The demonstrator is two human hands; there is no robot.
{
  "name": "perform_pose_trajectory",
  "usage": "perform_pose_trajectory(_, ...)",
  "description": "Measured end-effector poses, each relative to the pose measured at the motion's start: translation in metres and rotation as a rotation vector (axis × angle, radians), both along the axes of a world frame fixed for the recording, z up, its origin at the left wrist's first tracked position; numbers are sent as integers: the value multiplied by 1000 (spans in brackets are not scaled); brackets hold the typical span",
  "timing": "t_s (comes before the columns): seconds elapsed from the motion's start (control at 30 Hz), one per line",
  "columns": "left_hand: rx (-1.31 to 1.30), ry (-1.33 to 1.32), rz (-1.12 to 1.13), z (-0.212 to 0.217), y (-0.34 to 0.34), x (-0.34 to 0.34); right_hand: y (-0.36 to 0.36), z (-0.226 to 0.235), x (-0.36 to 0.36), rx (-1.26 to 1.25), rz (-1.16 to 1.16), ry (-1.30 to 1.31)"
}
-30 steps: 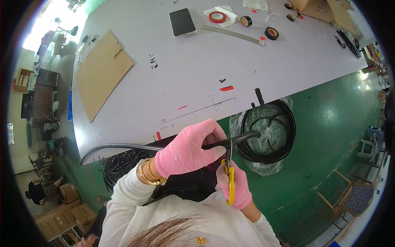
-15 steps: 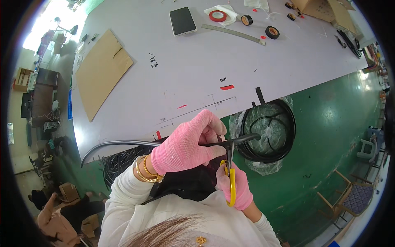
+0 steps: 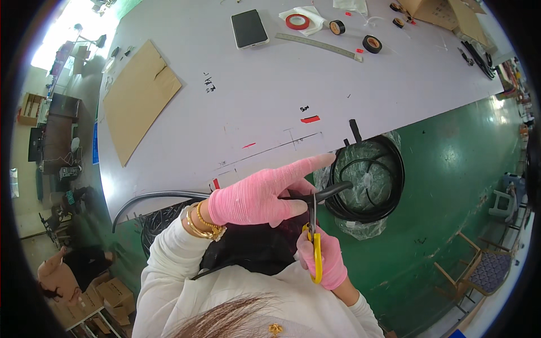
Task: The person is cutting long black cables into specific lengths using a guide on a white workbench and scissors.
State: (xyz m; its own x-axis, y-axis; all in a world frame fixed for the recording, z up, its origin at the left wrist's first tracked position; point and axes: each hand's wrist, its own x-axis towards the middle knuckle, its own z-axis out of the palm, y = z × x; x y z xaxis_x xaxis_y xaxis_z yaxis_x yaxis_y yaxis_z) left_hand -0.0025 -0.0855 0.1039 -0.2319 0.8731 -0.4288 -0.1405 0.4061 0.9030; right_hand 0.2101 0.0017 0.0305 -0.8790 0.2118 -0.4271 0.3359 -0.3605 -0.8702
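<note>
My left hand, in a pink glove, holds a thick black cable between the thumb and the bent fingers. Its index finger is stretched out to the right, above the cable. The cable runs leftward behind the wrist to the table's front edge, and its right end sticks out past the fingers. My right hand, gloved as well, grips scissors with yellow handles. Their blades point up and touch the cable just right of my left fingertips. Whether the blades cut into it I cannot tell.
A coil of black cable in clear plastic lies beyond the table's edge. On the white table are a steel ruler, black tape, red tape, a dark phone-like slab and a cardboard sheet. Another person is at lower left.
My left index finger has straightened out to the right, where it was bent before. The scissors stay at the cable. The person at lower left has shifted.
</note>
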Motion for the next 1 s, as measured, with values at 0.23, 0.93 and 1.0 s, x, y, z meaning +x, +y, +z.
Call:
perform_pose_trajectory(0.23, 16, -352, -274, -10, 7, -17, -1, 6, 0, 88, 38, -150)
perform_pose_trajectory(0.93, 99, -559, 36, 7, -42, 11, 56, -18, -25, 443, -192, 359)
perform_pose_trajectory(1.0, 120, -549, 236, 28, -99, 17, 55, -20, -29, 462, -45, 554)
